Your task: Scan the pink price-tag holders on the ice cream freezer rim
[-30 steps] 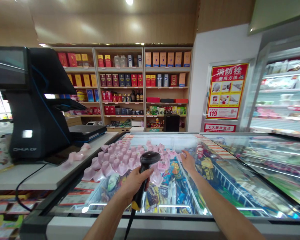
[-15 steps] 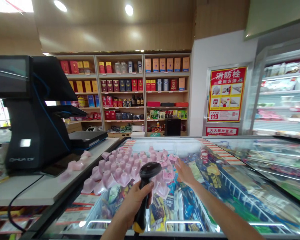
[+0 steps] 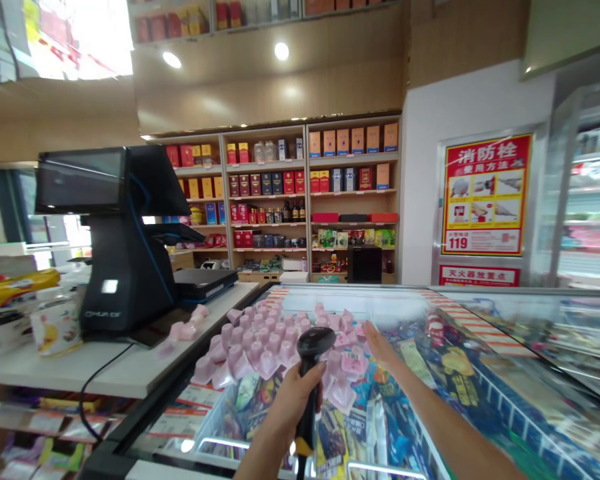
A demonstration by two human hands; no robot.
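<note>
At six o'clock there is one black scanner (image 3: 314,344). More than twenty pink cups (image 3: 269,363), too crowded to count exactly, lie toward seven. One screen stand (image 3: 125,273) is at nine; one red poster (image 3: 487,193), bearing six small pictures, is at three. One row of six tan boxes (image 3: 358,141) sits at one, three flat boxes (image 3: 354,218) at two, and two round lights (image 3: 281,51) between eleven and twelve.
</note>
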